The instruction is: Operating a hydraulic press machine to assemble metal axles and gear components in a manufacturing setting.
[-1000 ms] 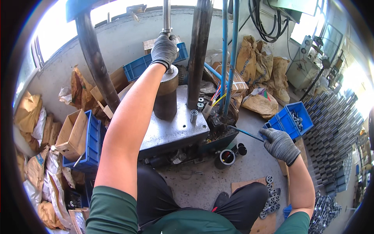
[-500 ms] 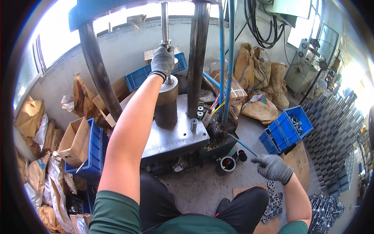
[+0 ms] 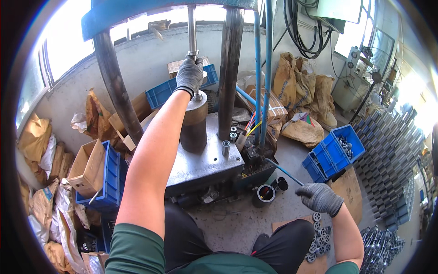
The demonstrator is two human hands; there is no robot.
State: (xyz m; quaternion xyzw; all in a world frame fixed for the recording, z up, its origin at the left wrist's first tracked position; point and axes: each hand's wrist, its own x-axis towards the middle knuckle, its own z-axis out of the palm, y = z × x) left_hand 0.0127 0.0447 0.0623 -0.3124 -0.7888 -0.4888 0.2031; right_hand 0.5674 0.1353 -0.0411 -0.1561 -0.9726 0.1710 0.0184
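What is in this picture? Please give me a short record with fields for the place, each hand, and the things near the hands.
Place: workshop, seen from above a press table
Left hand: gloved, gripping the top of a dark cylinder under a thin vertical rod
Right hand: gloved, closed on the end of a blue lever
Near right hand: small metal rings on the floor, blue crate
Near table: cardboard box, paper sacks
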